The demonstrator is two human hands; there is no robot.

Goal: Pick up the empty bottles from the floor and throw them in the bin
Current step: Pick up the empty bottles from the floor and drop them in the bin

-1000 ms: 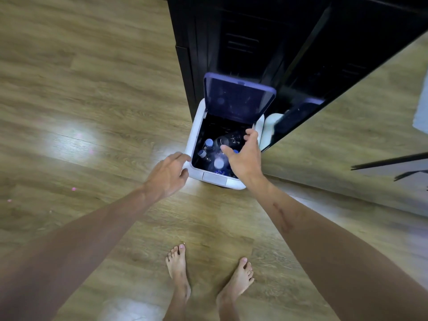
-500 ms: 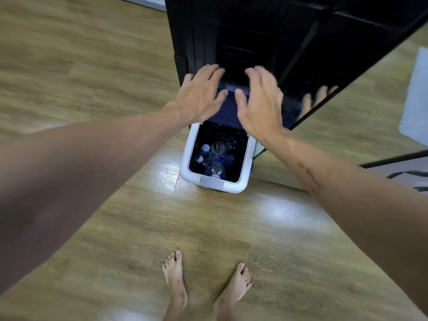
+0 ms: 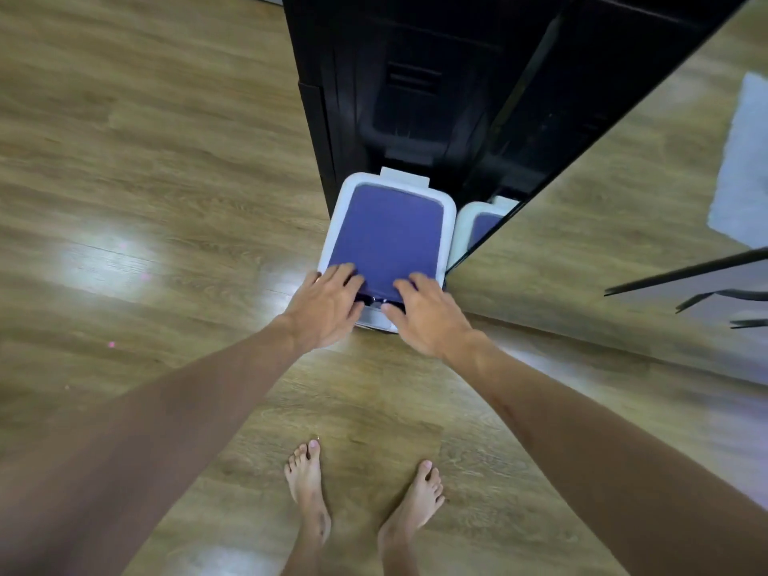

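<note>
The white bin (image 3: 451, 226) stands on the wooden floor against a black cabinet. Its purple lid (image 3: 390, 239) lies almost flat over the opening, with a thin dark gap left at the near edge. My left hand (image 3: 326, 303) and my right hand (image 3: 424, 311) rest side by side on the lid's near edge, fingers spread flat on top, thumbs by the gap. Neither hand holds a bottle. The bottles inside the bin are hidden under the lid. No bottle shows on the floor.
A tall black cabinet (image 3: 415, 89) rises right behind the bin, with a glossy mirrored panel (image 3: 582, 251) to its right reflecting the bin and floor. My bare feet (image 3: 357, 496) stand on the wooden floor (image 3: 124, 180) in front of the bin.
Both hands went up to the raised lid and brought it down over the bin. The bottles that showed inside are now covered.
</note>
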